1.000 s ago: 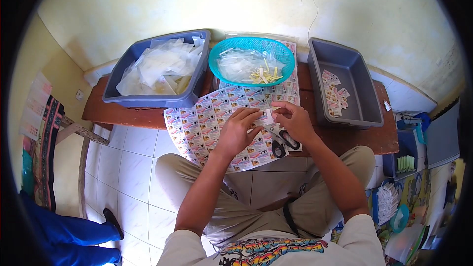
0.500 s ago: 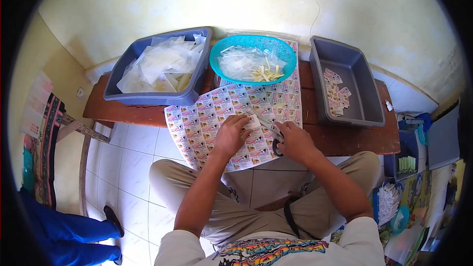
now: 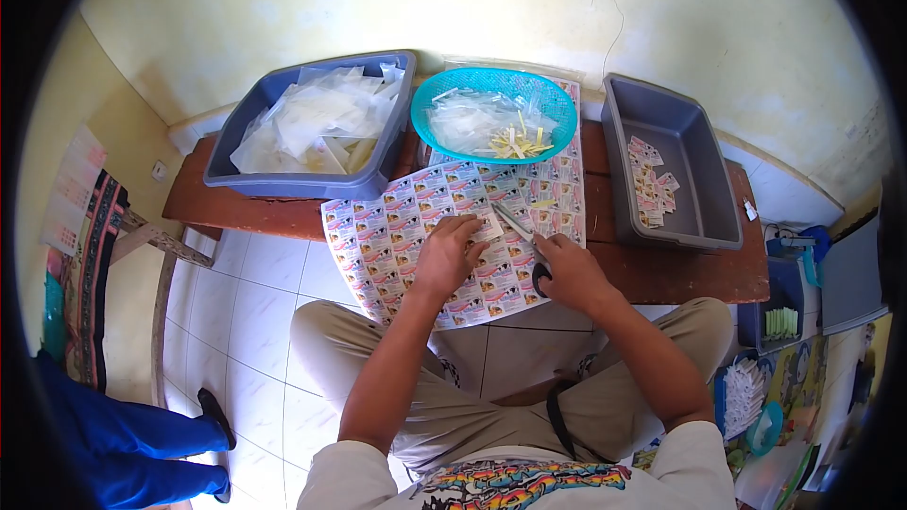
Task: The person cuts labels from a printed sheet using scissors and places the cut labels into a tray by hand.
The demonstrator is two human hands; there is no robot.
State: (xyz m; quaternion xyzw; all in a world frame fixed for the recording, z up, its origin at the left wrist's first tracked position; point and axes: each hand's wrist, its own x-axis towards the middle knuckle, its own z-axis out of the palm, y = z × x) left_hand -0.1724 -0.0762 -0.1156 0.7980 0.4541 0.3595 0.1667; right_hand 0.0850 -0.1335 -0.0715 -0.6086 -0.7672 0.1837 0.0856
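Far left, blue-trousered person (image 3: 132, 434) on white-tiled floor (image 3: 250, 321). Brown table (image 3: 680, 274) against yellowish wall (image 3: 283, 9): blue-grey bin (image 3: 293, 186) of packets (image 3: 321, 113); left hand (image 3: 448, 260), grip closed on small paper (image 3: 493, 227) over printed sheets (image 3: 378, 255); teal basket (image 3: 548, 94); right hand (image 3: 572, 272) gripping scissors (image 3: 513, 221); dark grey bin (image 3: 694, 179), cut labels (image 3: 652, 187). Second ago, scissors lay loose on sheets.

Over a printed sheet (image 3: 373, 246) on the table (image 3: 699, 276), the left grip (image 3: 446, 255) holds a small slip (image 3: 492, 225); the right grip (image 3: 574, 274) holds scissors (image 3: 513, 221), blades just beside it. Beyond sits a turquoise basket (image 3: 529, 85) with yellow strips (image 3: 520, 143), between a tub (image 3: 293, 186) of clear bags (image 3: 321, 118) and another tub (image 3: 697, 184) holding labels (image 3: 650, 187).
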